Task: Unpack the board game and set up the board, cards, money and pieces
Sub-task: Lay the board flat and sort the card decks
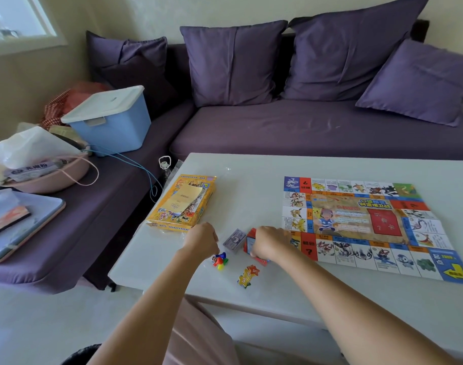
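Observation:
The paper game board point(367, 225) lies unfolded on the right of the white table point(251, 185). The yellow game box point(181, 204) lies at the table's left edge with a folded yellow sheet on it. My right hand point(269, 242) grips a red stack of cards point(251, 242) standing beside the board's near left corner. My left hand point(202, 239) is curled just above a bag of coloured pawns and a die point(220, 260); whether it holds anything is unclear. A grey stack of money point(234, 241) lies between my hands. Star-shaped number tokens point(247, 275) lie nearer me.
A purple sofa point(304, 127) with cushions runs behind and left of the table. On it stand a blue lidded storage bin point(111, 119), a pink basin with bags point(48, 175) and a tray point(19, 222). A blue cord point(146, 172) hangs near the table's left corner.

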`<action>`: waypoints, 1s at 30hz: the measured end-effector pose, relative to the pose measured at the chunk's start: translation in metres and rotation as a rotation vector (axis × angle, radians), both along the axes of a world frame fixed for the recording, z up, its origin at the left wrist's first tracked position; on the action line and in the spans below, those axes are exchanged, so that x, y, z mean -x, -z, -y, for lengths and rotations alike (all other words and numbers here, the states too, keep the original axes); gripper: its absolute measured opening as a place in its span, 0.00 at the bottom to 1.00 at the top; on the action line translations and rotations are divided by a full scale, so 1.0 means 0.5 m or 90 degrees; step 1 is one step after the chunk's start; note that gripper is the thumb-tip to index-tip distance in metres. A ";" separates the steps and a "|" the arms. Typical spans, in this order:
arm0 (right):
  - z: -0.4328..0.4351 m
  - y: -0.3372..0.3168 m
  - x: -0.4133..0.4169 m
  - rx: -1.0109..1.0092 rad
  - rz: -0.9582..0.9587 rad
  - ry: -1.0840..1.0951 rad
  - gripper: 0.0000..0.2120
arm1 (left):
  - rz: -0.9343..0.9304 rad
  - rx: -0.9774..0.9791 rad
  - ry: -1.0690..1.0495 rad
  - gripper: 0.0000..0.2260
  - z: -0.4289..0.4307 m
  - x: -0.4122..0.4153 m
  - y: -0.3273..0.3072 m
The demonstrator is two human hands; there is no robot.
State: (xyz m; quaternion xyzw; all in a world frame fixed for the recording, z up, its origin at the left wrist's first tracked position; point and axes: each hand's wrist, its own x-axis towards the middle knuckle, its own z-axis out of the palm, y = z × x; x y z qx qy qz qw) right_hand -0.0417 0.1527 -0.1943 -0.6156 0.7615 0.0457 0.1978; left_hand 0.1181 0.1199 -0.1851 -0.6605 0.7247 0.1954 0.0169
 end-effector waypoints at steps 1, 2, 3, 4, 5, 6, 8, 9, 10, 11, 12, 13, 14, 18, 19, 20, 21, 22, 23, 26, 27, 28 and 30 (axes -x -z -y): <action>-0.001 0.002 0.000 0.003 -0.001 -0.009 0.22 | 0.002 0.000 0.000 0.13 0.000 0.000 -0.001; -0.002 0.002 0.001 0.002 0.007 -0.018 0.21 | 0.004 -0.001 0.001 0.13 0.001 0.000 0.000; -0.002 -0.001 0.003 -0.004 0.025 -0.024 0.21 | 0.004 -0.003 0.001 0.13 0.003 0.000 0.001; -0.002 -0.007 0.007 -0.011 0.057 -0.027 0.19 | 0.004 -0.004 0.002 0.13 0.004 0.000 0.003; 0.000 -0.014 0.012 -0.020 0.102 -0.028 0.15 | 0.004 -0.008 0.002 0.14 0.005 -0.001 0.003; 0.004 -0.020 0.019 -0.025 0.161 -0.026 0.10 | 0.003 -0.013 0.003 0.14 0.004 -0.003 0.004; 0.009 -0.041 0.037 -0.013 0.302 0.001 0.07 | -0.019 -0.014 0.005 0.18 0.004 -0.008 0.006; 0.008 -0.056 0.045 -0.002 0.369 0.015 0.07 | -0.042 0.000 0.012 0.20 0.004 -0.009 0.004; 0.006 -0.072 0.053 0.003 0.432 0.022 0.08 | -0.066 0.027 0.024 0.21 0.003 -0.008 -0.002; 0.002 -0.089 0.059 -0.004 0.490 0.018 0.09 | -0.092 0.052 0.040 0.20 0.002 -0.004 -0.013; -0.002 -0.106 0.062 -0.020 0.535 0.004 0.08 | -0.131 0.059 0.055 0.17 0.002 0.002 -0.028; -0.006 -0.121 0.063 -0.038 0.552 -0.021 0.08 | -0.190 0.039 0.063 0.15 0.002 0.011 -0.044; -0.010 -0.136 0.062 -0.052 0.544 -0.057 0.07 | -0.262 -0.008 0.060 0.14 0.000 0.021 -0.062; -0.007 -0.166 0.045 -0.065 0.502 -0.153 0.08 | -0.414 -0.141 0.064 0.16 -0.013 0.046 -0.116; -0.004 -0.169 0.041 -0.057 0.502 -0.150 0.08 | -0.397 -0.127 0.077 0.16 -0.015 0.047 -0.123; 0.000 -0.171 0.036 -0.051 0.502 -0.144 0.09 | -0.359 -0.099 0.096 0.16 -0.018 0.047 -0.128; 0.004 -0.174 0.031 -0.049 0.499 -0.137 0.10 | -0.312 -0.064 0.116 0.16 -0.020 0.046 -0.132; 0.009 -0.174 0.024 -0.049 0.493 -0.130 0.11 | -0.273 -0.035 0.132 0.16 -0.021 0.044 -0.134; 0.014 -0.174 0.018 -0.050 0.483 -0.122 0.14 | -0.250 -0.019 0.140 0.15 -0.021 0.041 -0.136; 0.026 -0.170 -0.002 -0.059 0.475 -0.117 0.18 | -0.249 -0.028 0.122 0.12 -0.020 0.023 -0.139; 0.032 -0.168 -0.010 -0.059 0.483 -0.124 0.17 | -0.249 -0.031 0.106 0.11 -0.019 0.014 -0.143; 0.037 -0.166 -0.019 -0.053 0.493 -0.129 0.16 | -0.247 -0.028 0.088 0.10 -0.017 0.002 -0.144; 0.049 -0.161 -0.033 -0.025 0.528 -0.124 0.15 | -0.257 -0.033 0.051 0.10 -0.010 -0.019 -0.144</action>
